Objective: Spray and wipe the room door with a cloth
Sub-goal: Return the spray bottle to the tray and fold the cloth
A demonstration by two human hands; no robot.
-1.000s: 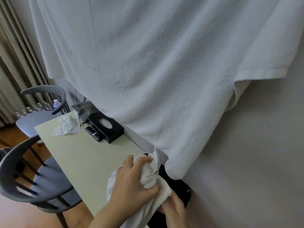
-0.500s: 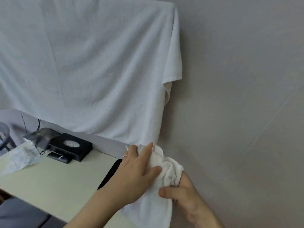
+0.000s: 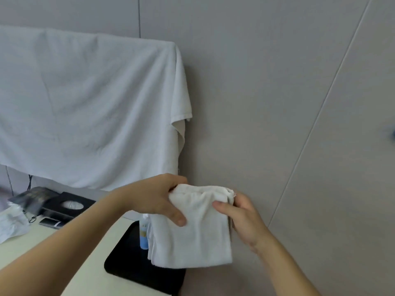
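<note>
A folded white cloth (image 3: 196, 231) hangs in front of me at lower centre, held up by both hands. My left hand (image 3: 154, 198) grips its top left corner, thumb across the front. My right hand (image 3: 241, 216) pinches its top right edge. Behind the cloth's left edge a small spray bottle (image 3: 143, 233) with a blue and yellow label stands on a black tray (image 3: 128, 259); most of the bottle is hidden. The room door is not visible; grey wall panels (image 3: 277, 103) fill the right.
A large white towel (image 3: 85, 107) hangs over something at the left. Below it, a pale table (image 3: 64, 253) carries a black tissue box (image 3: 68, 205), a dark remote (image 3: 50, 223) and crumpled white paper (image 3: 10, 223).
My view has swung right and up from the table to the wall. Both hands lifted the cloth off the table and spread it from a crumpled wad into a flat fold.
</note>
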